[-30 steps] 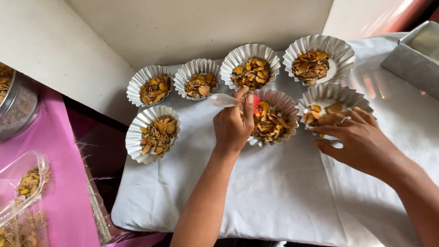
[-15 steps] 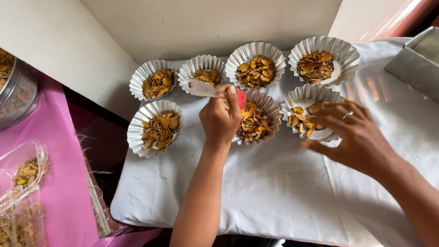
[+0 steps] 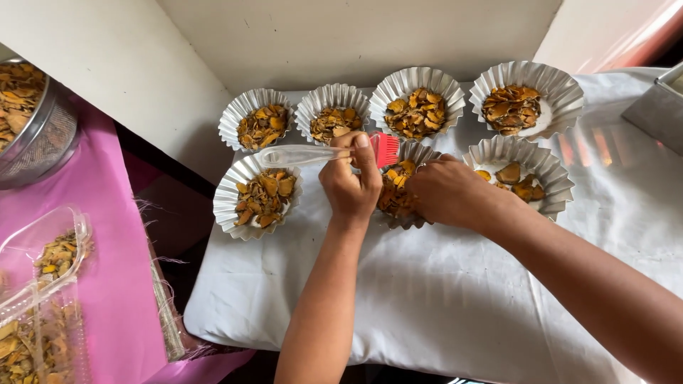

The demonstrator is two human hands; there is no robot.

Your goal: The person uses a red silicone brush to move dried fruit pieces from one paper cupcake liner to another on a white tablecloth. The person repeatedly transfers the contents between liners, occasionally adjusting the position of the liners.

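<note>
- My left hand (image 3: 350,186) is clenched around a small pastry brush with a clear plastic handle and red bristles (image 3: 324,153); the handle sticks out to the left over the white cloth, and the bristles point right, just above the rim of the middle front cup.
- My right hand (image 3: 447,192) rests palm-down on that fluted silver foil cup of orange-brown dried slices (image 3: 393,200), fingers curled over its contents; I cannot tell whether they pinch anything.
- The two hands sit just beside each other over this cup, which lies in the front row on the white cloth-covered table (image 3: 427,299).
- To its left stands another fluted foil cup of dried slices (image 3: 260,198), apart from my hands; to its right a wider foil cup with fewer slices (image 3: 518,178), near my right wrist.
- Behind them a back row of four filled foil cups (image 3: 416,107) runs along the white wall.
- At the far left, on a pink cloth (image 3: 114,235), stand a metal mesh strainer holding more slices (image 3: 32,121) and clear plastic boxes partly filled with the same pieces (image 3: 43,284).
- A grey metal tray edge (image 3: 658,107) shows at the right.
</note>
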